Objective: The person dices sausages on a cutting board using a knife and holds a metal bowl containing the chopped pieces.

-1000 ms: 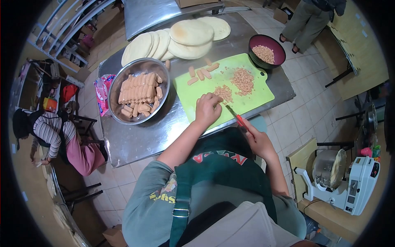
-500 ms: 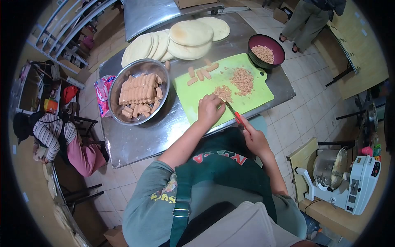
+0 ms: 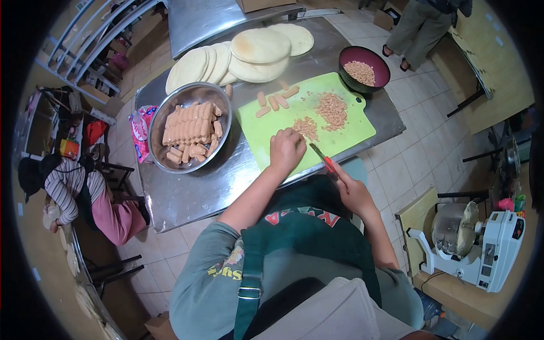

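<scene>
Chopped sausage [image 3: 306, 128] lies on the board [image 3: 352, 126] beside your left hand [image 3: 287, 151], fingers bent, grip unclear. Your right hand [image 3: 355, 195] grips the knife [image 3: 318, 152]; with the blade this near, a slip could cut you.

Over at the left edge, a person [image 3: 68, 190] in striped sleeves and a pink garment [image 3: 119, 218] bends over a counter. A red bag [image 3: 96, 131] sits on the shelving [image 3: 35, 122] behind, with pale blue metal rails [image 3: 85, 39] at upper left. Someone in loose trousers [image 3: 416, 28] and sandals [image 3: 404, 65] stands at upper right, near a cardboard box [image 3: 383, 20]. At lower right, a white machine [image 3: 498, 249] rests on a wooden surface [image 3: 453, 303], its metal bowl [image 3: 449, 229] tipped sideways.
</scene>
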The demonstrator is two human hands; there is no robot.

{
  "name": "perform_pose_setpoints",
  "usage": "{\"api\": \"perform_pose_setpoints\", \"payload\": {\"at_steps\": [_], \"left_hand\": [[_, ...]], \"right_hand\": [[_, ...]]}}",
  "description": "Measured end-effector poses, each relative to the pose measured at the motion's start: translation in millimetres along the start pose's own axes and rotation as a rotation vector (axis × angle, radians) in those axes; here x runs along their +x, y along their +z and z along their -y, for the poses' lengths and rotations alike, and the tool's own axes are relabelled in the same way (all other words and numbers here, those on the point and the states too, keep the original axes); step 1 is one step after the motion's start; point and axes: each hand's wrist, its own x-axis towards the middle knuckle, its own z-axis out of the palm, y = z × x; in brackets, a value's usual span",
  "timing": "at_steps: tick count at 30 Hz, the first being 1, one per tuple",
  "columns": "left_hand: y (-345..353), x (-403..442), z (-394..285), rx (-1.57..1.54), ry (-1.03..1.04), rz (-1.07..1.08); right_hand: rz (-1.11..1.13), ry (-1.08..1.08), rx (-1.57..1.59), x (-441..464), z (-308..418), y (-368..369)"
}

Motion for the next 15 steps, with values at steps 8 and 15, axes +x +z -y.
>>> {"api": "perform_pose_setpoints", "payload": {"at_steps": [8,15], "left_hand": [[-9.8,5.2,15.6,-0.061,-0.106,-0.067],[-12.7,2.2,32.0,-0.135,-0.235,-0.083]], "right_hand": [[-0.103,-0.158,0.156,9.2,-11.6,2.5],[-0.002,-0.050,0.088,42.5,13.6,22.0]]}}
